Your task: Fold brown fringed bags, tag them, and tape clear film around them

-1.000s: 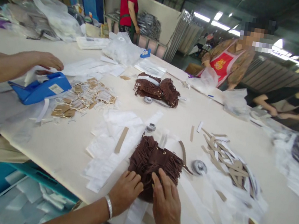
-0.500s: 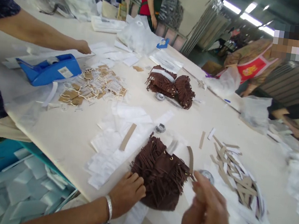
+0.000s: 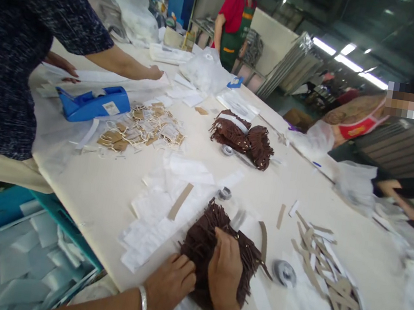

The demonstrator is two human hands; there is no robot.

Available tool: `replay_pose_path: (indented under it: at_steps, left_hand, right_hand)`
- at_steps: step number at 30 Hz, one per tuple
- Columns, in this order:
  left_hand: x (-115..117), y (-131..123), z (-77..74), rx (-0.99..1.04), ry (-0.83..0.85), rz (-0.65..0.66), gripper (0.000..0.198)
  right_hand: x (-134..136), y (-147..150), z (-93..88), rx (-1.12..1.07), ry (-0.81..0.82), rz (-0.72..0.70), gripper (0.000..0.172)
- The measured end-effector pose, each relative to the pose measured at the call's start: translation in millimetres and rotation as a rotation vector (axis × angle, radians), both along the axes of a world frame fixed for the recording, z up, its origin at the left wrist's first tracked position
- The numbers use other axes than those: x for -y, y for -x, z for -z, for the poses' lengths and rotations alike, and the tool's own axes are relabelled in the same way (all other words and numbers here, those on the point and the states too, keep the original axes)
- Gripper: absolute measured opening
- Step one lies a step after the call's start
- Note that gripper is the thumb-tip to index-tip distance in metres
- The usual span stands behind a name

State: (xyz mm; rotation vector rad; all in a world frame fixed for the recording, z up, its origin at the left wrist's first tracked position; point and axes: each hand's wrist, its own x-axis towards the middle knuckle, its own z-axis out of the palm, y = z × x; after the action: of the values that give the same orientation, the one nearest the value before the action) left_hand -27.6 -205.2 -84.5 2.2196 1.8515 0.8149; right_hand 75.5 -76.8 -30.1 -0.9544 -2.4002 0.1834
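Head view: a brown fringed bag (image 3: 197, 236) is lying on the tabletop (image 3: 93, 184), lower centre of the frame. The left hand (image 3: 169, 285) is touching its lower-left side, fingers curled; the right hand (image 3: 226, 267) is lying across its middle, fingers together. Whether either is gripping cannot be told. A grey roll (image 3: 284, 274) is sitting beside the bag, lower right.

Matt suede-like bag (image 3: 202, 233), smooth plastic tape dispenser (image 3: 100, 105)
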Motion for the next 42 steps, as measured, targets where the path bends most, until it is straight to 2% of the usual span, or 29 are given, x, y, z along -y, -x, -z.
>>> replay_pose_path:
  at_steps: [2,3,5,8,10,11,13,15,21,25,29,33,36,39,42]
  left_hand:
    - [-1,-2,-1.0,-0.006,0.003,-0.008,0.007]
    - [-2,-3,-1.9,-0.009,0.01,-0.011,0.006]
    - [-2,-2,-3.9,-0.002,0.026,-0.011,0.007]
    - [4,4,-7.3,0.117,0.025,0.01,0.005]
    - [12,14,-10.0,0.272,0.017,-0.03,0.015]
    - [15,19,-11.3,0.356,0.025,-0.096,0.021]
    - [17,30,-13.9,0.494,0.075,-0.263,0.027]
    - [11,38,-15.6,0.565,0.15,-0.337,0.031]
    - [-27,55,-17.4,0.521,0.259,-0.109,0.044]
    - [-32,61,-19.8,0.4,0.27,-0.011,0.03]
    - [-19,49,-18.8,0.309,0.264,-0.121,0.027]
    - [-8,36,-8.0,0.291,0.216,-0.268,0.025]
    - [-7,40,-6.6,0.292,0.286,-0.311,0.023]
    - [-11,49,-28.0,0.225,0.38,-0.27,0.019]
    - [-19,44,-64.6,0.119,0.249,-0.237,0.02]
  right_hand:
    - [-23,26,-14.8,0.013,-0.011,0.045,0.033]
    - [-36,40,-15.4,0.038,-0.025,0.076,0.033]
    - [-58,65,-4.1,0.127,-0.042,0.167,0.035]
    - [-74,85,27.7,0.219,-0.062,0.293,0.041]
    - [-77,86,45.0,0.201,-0.073,0.34,0.042]
    - [-78,85,50.5,0.18,-0.072,0.349,0.042]
    - [-79,80,55.8,0.141,-0.054,0.351,0.04]
    - [-81,77,56.3,0.125,-0.025,0.344,0.04]
    - [-87,78,53.4,0.091,0.092,0.348,0.042]
    - [-92,77,53.2,0.098,0.162,0.373,0.046]
    - [-95,76,55.8,0.165,0.131,0.445,0.045]
    - [-97,75,59.2,0.223,0.061,0.466,0.044]
    - [-99,76,60.2,0.242,0.034,0.486,0.044]
    - [-99,78,58.9,0.273,0.003,0.502,0.042]
    - [-98,80,55.1,0.291,-0.029,0.498,0.038]
